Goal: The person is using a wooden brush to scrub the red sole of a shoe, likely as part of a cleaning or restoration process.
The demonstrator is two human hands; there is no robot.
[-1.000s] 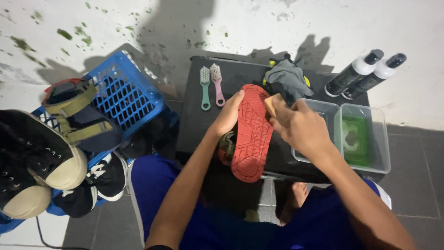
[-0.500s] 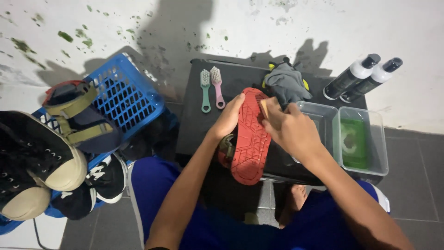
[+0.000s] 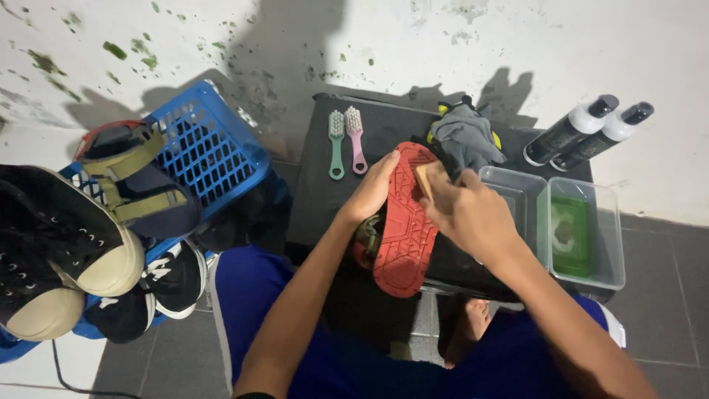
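The red-soled shoe (image 3: 405, 222) stands sole-up at the black table's (image 3: 317, 199) front edge. The right hand (image 3: 469, 214), closed around what looks like a wooden brush (image 3: 426, 179), has slid toward the toe; the left hand (image 3: 373, 188) still grips the shoe's side.

We seem to be in a makeshift shoe-cleaning corner, at home or in a small back-room shop; we cannot tell which. At twelve o'clock rises a stained white wall (image 3: 517, 44) flecked with green, and grey floor tiles (image 3: 665, 288) run out at four o'clock. A low black table (image 3: 317, 192) in the centre carries two small brushes (image 3: 346, 140), a grey cloth (image 3: 465, 140), two dark spray bottles (image 3: 583, 133) at two o'clock and two clear tubs (image 3: 591, 233) at three o'clock. At nine o'clock a blue plastic basket (image 3: 214, 148) sits among a heap of waiting shoes (image 3: 66, 244). On the table lies a red-soled shoe (image 3: 402, 229).
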